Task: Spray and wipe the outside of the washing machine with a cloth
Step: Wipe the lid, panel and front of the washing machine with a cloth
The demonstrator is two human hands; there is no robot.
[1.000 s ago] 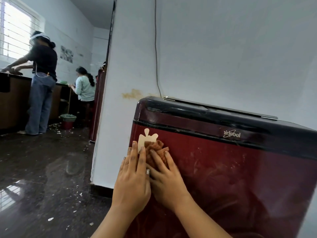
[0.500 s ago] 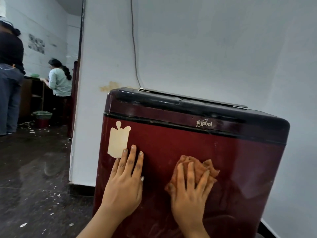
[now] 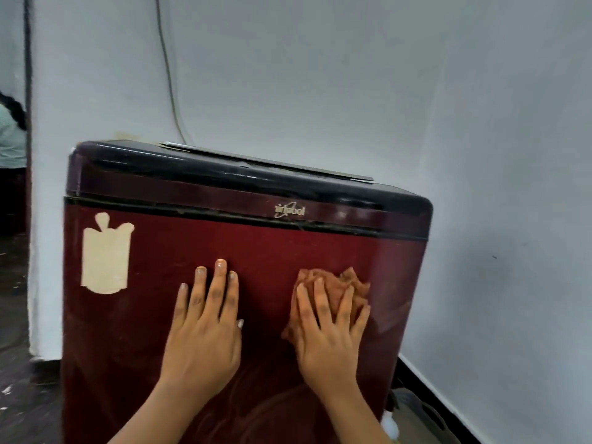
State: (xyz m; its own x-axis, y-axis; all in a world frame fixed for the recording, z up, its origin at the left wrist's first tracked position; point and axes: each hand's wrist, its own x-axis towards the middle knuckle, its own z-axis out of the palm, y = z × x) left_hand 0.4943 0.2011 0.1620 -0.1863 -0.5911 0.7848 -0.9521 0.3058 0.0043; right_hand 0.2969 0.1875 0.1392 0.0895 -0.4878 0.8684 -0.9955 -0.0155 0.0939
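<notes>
Both hands lie on the red front of the washing machine (image 3: pixel 153 331): the left hand (image 3: pixel 205 334) flat and empty, fingers spread; the right hand (image 3: pixel 330 341) pressing a bunched orange cloth (image 3: pixel 333 283) against the panel. Wiping looks mid-way; faint smears show below the hands, and the dark top above them seems untouched. No spray bottle is visible.

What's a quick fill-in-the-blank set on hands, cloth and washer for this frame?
1. The orange cloth lies under the ____ hand.
2. The left hand rests flat and ____ on the washing machine.
3. The cream sticker sits near the panel's upper ____ corner.

Missing: right; empty; left
</notes>
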